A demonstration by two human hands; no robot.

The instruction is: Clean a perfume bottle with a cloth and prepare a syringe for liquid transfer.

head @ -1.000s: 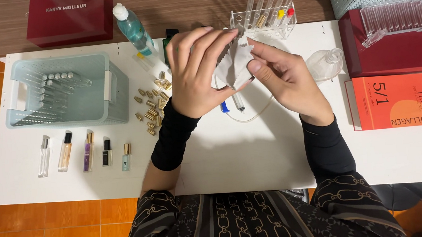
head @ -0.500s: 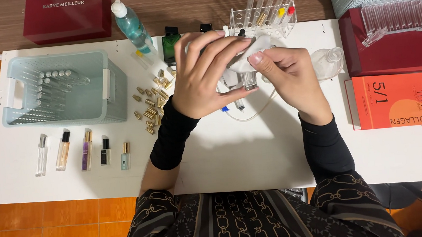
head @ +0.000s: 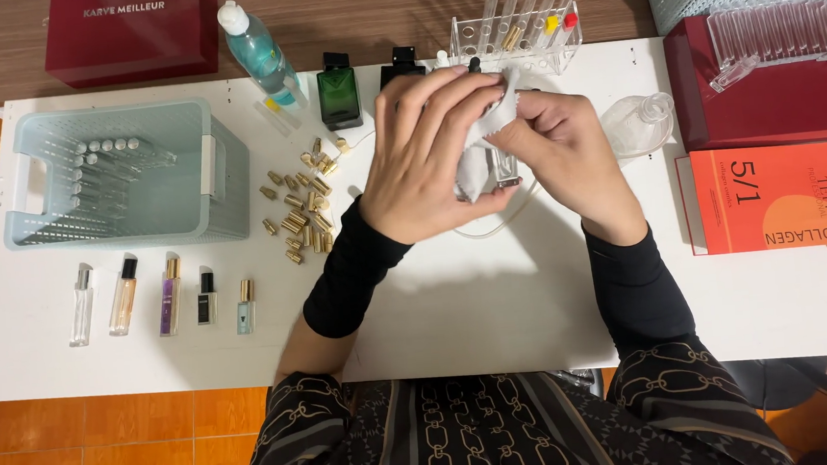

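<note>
Both hands meet above the middle of the white table (head: 499,314). The left hand (head: 428,162) has its grip closed on a white cloth (head: 478,154), fingers curled over it. The right hand (head: 565,157) has its grip closed on a small clear bottle (head: 504,168), the cloth pressed against it. Gold caps (head: 301,207) lie just left, 5 small bottles (head: 163,296) farther left, below a pale basket (head: 222,179).
</note>
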